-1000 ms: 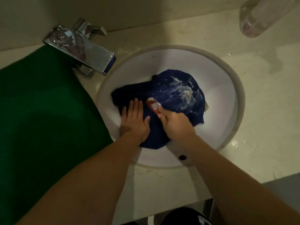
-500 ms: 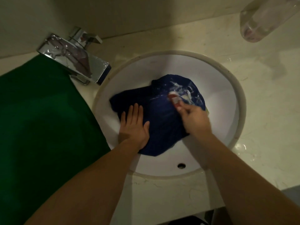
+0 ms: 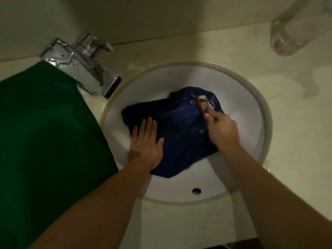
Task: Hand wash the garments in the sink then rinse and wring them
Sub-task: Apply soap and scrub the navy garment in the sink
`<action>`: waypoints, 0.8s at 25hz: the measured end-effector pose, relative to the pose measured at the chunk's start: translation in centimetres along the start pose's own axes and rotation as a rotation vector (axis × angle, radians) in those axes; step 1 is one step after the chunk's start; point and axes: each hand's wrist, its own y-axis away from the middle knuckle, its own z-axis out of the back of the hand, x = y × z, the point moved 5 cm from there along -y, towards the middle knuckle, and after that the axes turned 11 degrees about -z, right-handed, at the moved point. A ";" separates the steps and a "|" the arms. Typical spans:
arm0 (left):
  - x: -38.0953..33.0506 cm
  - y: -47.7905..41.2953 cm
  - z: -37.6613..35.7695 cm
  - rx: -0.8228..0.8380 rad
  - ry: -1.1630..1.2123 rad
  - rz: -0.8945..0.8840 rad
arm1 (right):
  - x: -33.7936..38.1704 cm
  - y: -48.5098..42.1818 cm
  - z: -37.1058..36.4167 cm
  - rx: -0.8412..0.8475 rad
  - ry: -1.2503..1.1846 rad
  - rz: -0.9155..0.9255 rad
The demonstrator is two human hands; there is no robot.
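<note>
Green cloth (image 3: 45, 132) lies left of my left hand (image 3: 146, 144), maybe next to wash; sink (image 3: 248, 97) under both hands; blue garment (image 3: 183, 137) inside, my flat fingers pressing its near edge; right hand (image 3: 222, 132) grips brush (image 3: 202, 105) beyond knuckles, on soapy patch; scrubbing underway, rinse and wring not yet done.
</note>
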 end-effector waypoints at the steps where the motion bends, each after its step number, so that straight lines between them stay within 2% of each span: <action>1: 0.0 0.0 0.0 0.003 0.004 0.006 | 1.9 1.6 -1.8 0.044 -0.033 0.152; 2: 0.0 0.0 -0.1 -0.008 0.009 0.012 | 3.3 3.8 -4.6 0.126 -0.012 0.313; 3: 0.0 0.0 -0.1 -0.023 0.013 0.016 | 3.6 4.8 -6.5 0.213 0.050 0.389; 4: 0.0 0.0 -0.1 -0.039 0.021 0.016 | 3.2 4.2 -6.3 0.216 0.100 0.375; 7: 0.2 -0.1 -0.4 0.008 0.037 -0.001 | -0.4 -1.3 -0.5 0.042 0.167 0.066; 8: 0.1 0.0 -0.2 0.010 0.037 -0.004 | -0.6 -1.7 0.7 0.000 0.169 0.043; 9: 0.0 0.1 0.2 0.006 0.029 -0.009 | 0.0 -1.4 0.5 -0.001 0.173 0.106; 11: -0.3 0.4 0.4 0.024 -0.020 -0.023 | 2.8 1.3 -3.0 0.103 0.168 0.415; 12: -0.5 0.3 0.5 -0.005 -0.035 -0.043 | 3.3 2.5 -4.9 0.149 0.207 0.503; 13: -0.6 -0.1 1.2 -0.059 -0.035 -0.066 | 3.2 2.9 -5.3 0.158 0.229 0.515; 15: -0.7 -1.5 2.2 -0.214 -0.017 -0.129 | 1.2 0.7 -2.8 0.099 0.242 0.363; 18: 0.4 -3.6 1.8 -0.130 0.022 -0.103 | -1.2 -1.2 1.0 -0.027 0.116 0.081; 19: 0.9 -3.7 1.3 -0.112 0.028 -0.065 | -0.1 -0.7 0.6 -0.045 0.084 0.106; 20: 1.2 -3.3 0.9 -0.116 0.025 -0.032 | 1.7 0.4 -0.6 -0.008 0.103 0.205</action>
